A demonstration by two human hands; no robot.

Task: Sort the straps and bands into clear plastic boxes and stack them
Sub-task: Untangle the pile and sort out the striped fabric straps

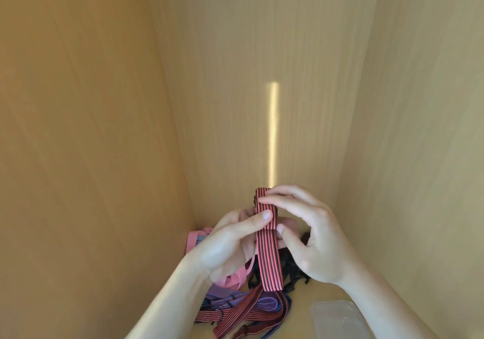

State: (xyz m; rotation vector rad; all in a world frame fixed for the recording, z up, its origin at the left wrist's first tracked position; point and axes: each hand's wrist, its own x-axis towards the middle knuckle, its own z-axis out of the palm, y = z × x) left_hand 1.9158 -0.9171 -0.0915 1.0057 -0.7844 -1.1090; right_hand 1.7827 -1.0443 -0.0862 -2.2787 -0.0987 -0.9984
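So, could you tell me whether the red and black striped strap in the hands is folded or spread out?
Folded: the striped strap is doubled over, a layer edge showing where the left hand and right hand pinch it.

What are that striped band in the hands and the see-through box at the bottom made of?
The red-and-black striped band, pinched by the left hand and right hand, looks like woven elastic fabric: fine lengthwise ribs, matte, and it bends limply. The clear box looks like plastic: translucent, slightly frosted, with rounded moulded corners. Whether it is rigid cannot be told.
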